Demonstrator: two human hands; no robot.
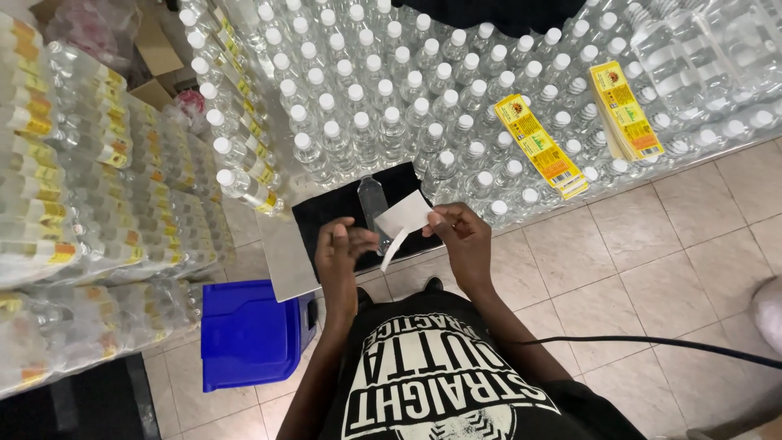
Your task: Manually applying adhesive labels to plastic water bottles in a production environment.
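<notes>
Seen from a head-worn camera looking down: at far left, shrink-wrapped packs of labelled bottles (73, 163) are stacked on their sides, yellow bands showing through the plastic. Just right of them, low in the frame, a blue plastic bin (248, 334) sits on the tiled floor (652, 269).

At centre, the person's left hand (338, 248) is raised with fingers curled toward the palm; its grip is narrow, and whether it pinches anything cannot be told. Just beside it a thin white strip (393, 248) curls down from a white label sheet (401, 216), which the right hand (463, 236) pinches at its right edge between thumb and fingers. Behind the sheet, a clear unlabelled bottle (374, 204) lies on a black cloth (326, 208) spread over a low table (289, 261), between the two hands and the bottle rows.

Above and to the right, rows of upright clear bottles with white caps (383, 90) fill the floor. Two stacks of yellow labels (538, 147) lie on top of the caps, one long and slanted, the other farther right. A black cable (652, 342) runs across the tiles at lower right.
</notes>
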